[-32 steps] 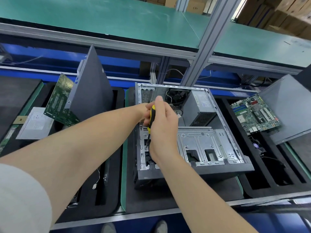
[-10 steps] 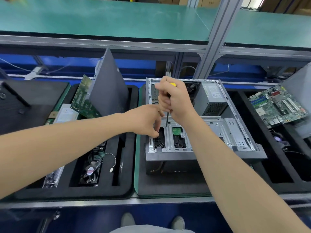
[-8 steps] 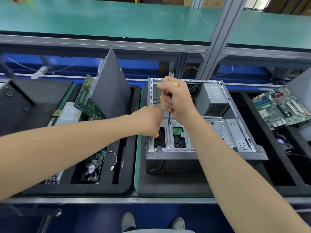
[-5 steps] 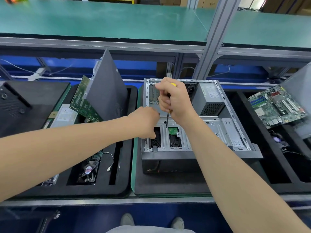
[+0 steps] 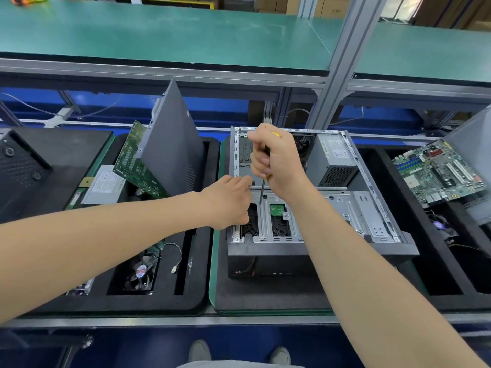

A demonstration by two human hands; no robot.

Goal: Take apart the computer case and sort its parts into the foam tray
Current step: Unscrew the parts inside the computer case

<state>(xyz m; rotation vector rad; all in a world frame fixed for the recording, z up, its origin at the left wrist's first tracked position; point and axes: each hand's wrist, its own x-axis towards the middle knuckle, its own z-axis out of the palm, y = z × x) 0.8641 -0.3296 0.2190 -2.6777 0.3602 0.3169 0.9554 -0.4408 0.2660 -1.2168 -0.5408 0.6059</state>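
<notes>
**Keep the screwdriver straight on the drive cage**

The right hand [image 5: 279, 160] has a closed grip around the yellow-and-black handle of the thin-shafted screwdriver [image 5: 262, 191]. The tool stands nearly upright with its tip on the silver sheet-metal drive cage [image 5: 342, 205]. The screw itself is too small to see. The left hand [image 5: 228, 203] lies with curled fingers at the left edge of the cage, just beside the shaft. Whether it pinches something or only steadies the metal, I cannot tell.

The cage fills the near half of the open grey metal computer case [image 5: 318, 252], which lies on its side on a black foam pad [image 5: 265, 296]. The black foam tray [image 5: 186, 301] is just beside the case on the left, and a green circuit board [image 5: 138, 160] and a small black fan [image 5: 140, 272] are in it.

To do this step well, I think the right hand should press down along the shaft while it turns, so the tip does not jump out. The left fingers should stay clear of where the tip could slip, yet near enough to catch the loose screw before it drops through the openings of the cage.
</notes>
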